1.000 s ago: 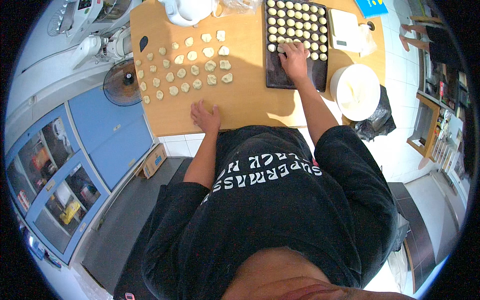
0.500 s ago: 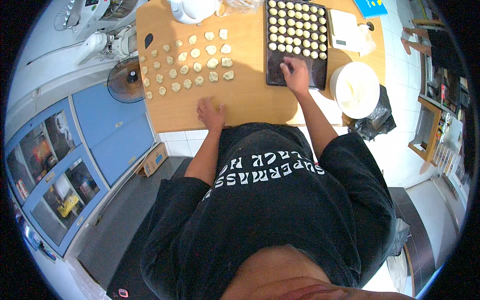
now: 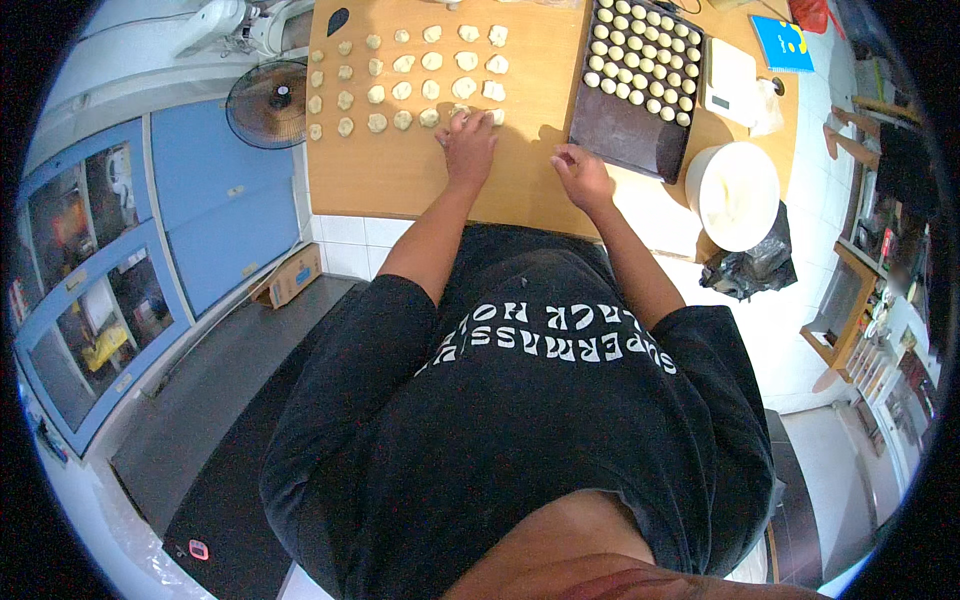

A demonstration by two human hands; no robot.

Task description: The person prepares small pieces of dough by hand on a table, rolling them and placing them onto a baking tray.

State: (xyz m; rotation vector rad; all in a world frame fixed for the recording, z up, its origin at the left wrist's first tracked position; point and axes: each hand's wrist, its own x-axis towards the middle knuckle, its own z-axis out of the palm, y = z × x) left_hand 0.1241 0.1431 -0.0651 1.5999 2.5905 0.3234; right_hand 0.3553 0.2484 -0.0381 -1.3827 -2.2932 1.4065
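My left hand [image 3: 469,150] reaches over the near right end of the rows of rough dough pieces [image 3: 431,90] on the wooden table. Its fingers are stretched out and touch a dough piece [image 3: 497,117] or lie just beside it. My right hand [image 3: 584,180] hovers by the near left corner of a dark baking tray [image 3: 632,138]. Its fingers are curled together, and whatever may be inside them is hidden. Rows of smooth, round dough balls [image 3: 640,60] fill the tray's far part; its near part is bare.
Right of the tray stand a white kitchen scale [image 3: 730,80] and a large white bowl [image 3: 733,197] with pale dough. A black plastic bag [image 3: 750,265] lies below the bowl. A blue booklet [image 3: 782,43] rests at the far right. A fan [image 3: 268,103] stands past the left edge.
My left hand has moved from the bare tabletop to the dough pieces. My right hand has drawn back from over the tray to its near left corner. The view has shifted.
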